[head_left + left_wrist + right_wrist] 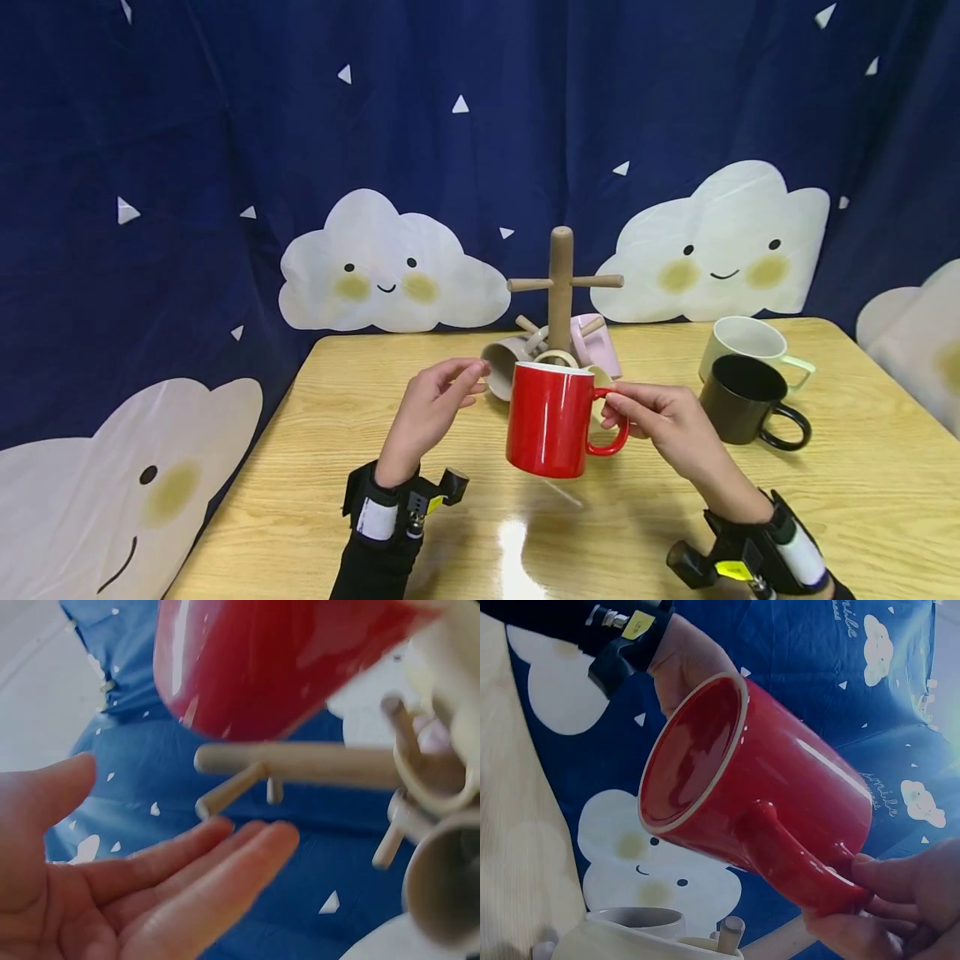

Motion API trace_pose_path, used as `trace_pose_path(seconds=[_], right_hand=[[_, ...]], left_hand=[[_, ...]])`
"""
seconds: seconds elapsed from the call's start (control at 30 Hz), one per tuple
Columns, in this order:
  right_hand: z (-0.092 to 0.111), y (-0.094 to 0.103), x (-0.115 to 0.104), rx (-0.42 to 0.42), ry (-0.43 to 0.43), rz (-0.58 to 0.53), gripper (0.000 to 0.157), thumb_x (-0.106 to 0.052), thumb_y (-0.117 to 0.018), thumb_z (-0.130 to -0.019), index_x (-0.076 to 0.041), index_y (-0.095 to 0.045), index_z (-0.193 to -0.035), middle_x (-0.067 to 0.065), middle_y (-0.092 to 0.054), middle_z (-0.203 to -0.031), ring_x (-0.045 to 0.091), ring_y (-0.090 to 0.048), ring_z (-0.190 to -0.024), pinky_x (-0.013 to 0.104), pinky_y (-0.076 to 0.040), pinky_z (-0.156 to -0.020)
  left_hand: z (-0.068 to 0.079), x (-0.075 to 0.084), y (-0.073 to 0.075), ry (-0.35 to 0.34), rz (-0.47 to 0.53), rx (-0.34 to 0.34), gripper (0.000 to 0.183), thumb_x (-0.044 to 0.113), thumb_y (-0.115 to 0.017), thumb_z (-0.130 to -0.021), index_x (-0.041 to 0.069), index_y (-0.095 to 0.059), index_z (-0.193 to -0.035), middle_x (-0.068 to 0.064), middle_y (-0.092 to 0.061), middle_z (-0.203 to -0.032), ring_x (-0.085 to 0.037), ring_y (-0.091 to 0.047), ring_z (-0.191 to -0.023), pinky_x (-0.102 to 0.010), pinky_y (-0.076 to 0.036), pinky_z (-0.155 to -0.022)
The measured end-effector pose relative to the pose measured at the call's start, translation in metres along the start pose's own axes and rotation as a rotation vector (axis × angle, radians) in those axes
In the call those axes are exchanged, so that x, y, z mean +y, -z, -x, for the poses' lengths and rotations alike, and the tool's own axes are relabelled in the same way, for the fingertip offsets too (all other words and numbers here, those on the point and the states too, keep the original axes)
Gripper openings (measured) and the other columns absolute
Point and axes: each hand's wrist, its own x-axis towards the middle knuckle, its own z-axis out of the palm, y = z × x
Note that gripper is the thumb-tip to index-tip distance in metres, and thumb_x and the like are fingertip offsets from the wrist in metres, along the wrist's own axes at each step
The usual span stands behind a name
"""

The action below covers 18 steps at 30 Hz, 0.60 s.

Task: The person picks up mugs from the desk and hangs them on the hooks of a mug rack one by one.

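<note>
The glossy red mug (pixel 549 425), its inside mostly hidden, was aloft before the wooden stand (pixel 561 287), its handle (pixel 784 862) pinched by the right hand (pixel 671 425); the left hand (pixel 431 408), fingers loosely extended, held nothing front-left of the stand. On the stand's lower pegs (pixel 592 326) hung a grey mug (pixel 501 362), a pink mug (pixel 602 350) and a half-hidden cream mug (pixel 619 946). Right of the stand, a black mug (pixel 735 408), its dark inside hard to make out, partly covered a pale green mug (pixel 750 336)

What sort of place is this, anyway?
Probably a staged recording spot, perhaps indoors: a navy curtain patterned with smiling clouds hangs behind a wooden table, and wrist cameras are being worn.
</note>
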Motion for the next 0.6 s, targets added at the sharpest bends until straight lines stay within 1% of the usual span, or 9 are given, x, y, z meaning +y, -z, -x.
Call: trace_pose_path(seconds=[0.07, 0.17, 0.23, 0.3, 0.37, 0.47, 0.57, 0.6], right_hand=[[0.0, 0.0, -0.001, -0.009, -0.013, -0.016, 0.035, -0.024, -0.058, -0.083, 0.005, -0.062, -0.104, 0.013, -0.067, -0.079, 0.019, -0.06, -0.071, 0.023, -0.052, -0.063], [0.001, -0.002, -0.003, 0.003, -0.005, -0.01, 0.034, -0.023, -0.059, -0.083, 0.004, -0.062, -0.104, 0.013, -0.067, -0.079, 0.015, -0.061, -0.072, 0.022, -0.052, -0.065], [0.002, -0.003, -0.004, 0.019, 0.015, 0.007, 0.033, -0.022, -0.059, -0.083, 0.003, -0.063, -0.103, 0.012, -0.068, -0.079, 0.014, -0.061, -0.072, 0.021, -0.052, -0.065], [0.003, -0.005, -0.005, 0.038, 0.042, 0.021, 0.03, -0.021, -0.06, -0.082, 0.002, -0.064, -0.102, 0.011, -0.068, -0.079, 0.015, -0.061, -0.072, 0.021, -0.052, -0.065], [0.003, -0.007, -0.005, 0.054, 0.072, 0.037, 0.028, -0.02, -0.06, -0.082, 0.001, -0.065, -0.1, 0.01, -0.068, -0.077, 0.014, -0.06, -0.071, 0.022, -0.052, -0.064], [0.003, -0.009, -0.004, 0.065, 0.093, 0.057, 0.027, -0.021, -0.061, -0.081, -0.001, -0.066, -0.099, 0.007, -0.068, -0.076, 0.014, -0.059, -0.07, 0.023, -0.052, -0.063], [0.002, -0.011, -0.003, 0.061, 0.086, 0.069, 0.028, -0.023, -0.061, -0.081, -0.002, -0.066, -0.1, 0.006, -0.068, -0.076, 0.013, -0.059, -0.07, 0.024, -0.052, -0.062], [0.002, -0.011, -0.002, 0.058, 0.078, 0.07, 0.029, -0.023, -0.061, -0.081, -0.002, -0.066, -0.1, 0.005, -0.068, -0.076, 0.013, -0.059, -0.07, 0.024, -0.051, -0.062]], left_hand=[[0.0, 0.001, -0.005, 0.016, 0.048, -0.035, 0.053, 0.045, -0.051, -0.084, 0.007, -0.054, -0.121, -0.014, -0.057, -0.121, -0.021, -0.057, -0.102, -0.04, -0.049, -0.084], [0.001, 0.002, -0.012, 0.057, 0.137, -0.12, 0.063, 0.04, -0.055, -0.083, 0.007, -0.038, -0.134, -0.014, -0.042, -0.136, -0.026, -0.043, -0.119, -0.047, -0.042, -0.093], [0.001, 0.002, -0.018, 0.094, 0.192, -0.184, 0.074, 0.036, -0.059, -0.08, 0.008, -0.025, -0.14, -0.013, -0.032, -0.143, -0.027, -0.035, -0.125, -0.05, -0.037, -0.097], [0.001, 0.002, -0.024, 0.135, 0.246, -0.239, 0.086, 0.03, -0.064, -0.076, 0.01, -0.015, -0.143, -0.011, -0.026, -0.146, -0.028, -0.03, -0.127, -0.051, -0.035, -0.099], [0.001, 0.001, -0.03, 0.165, 0.279, -0.274, 0.095, 0.027, -0.068, -0.072, 0.013, -0.008, -0.144, -0.01, -0.026, -0.145, -0.028, -0.031, -0.126, -0.05, -0.036, -0.097], [0.001, 0.0, -0.038, 0.191, 0.293, -0.289, 0.104, 0.025, -0.072, -0.067, 0.017, -0.003, -0.144, -0.007, -0.033, -0.139, -0.025, -0.036, -0.12, -0.047, -0.041, -0.093], [0.0, 0.0, -0.044, 0.189, 0.278, -0.287, 0.104, 0.026, -0.074, -0.065, 0.019, -0.006, -0.144, -0.005, -0.04, -0.13, -0.023, -0.04, -0.113, -0.045, -0.045, -0.087], [0.0, -0.001, -0.046, 0.18, 0.272, -0.288, 0.101, 0.026, -0.074, -0.065, 0.019, -0.011, -0.143, -0.004, -0.043, -0.128, -0.023, -0.042, -0.111, -0.045, -0.046, -0.085]])
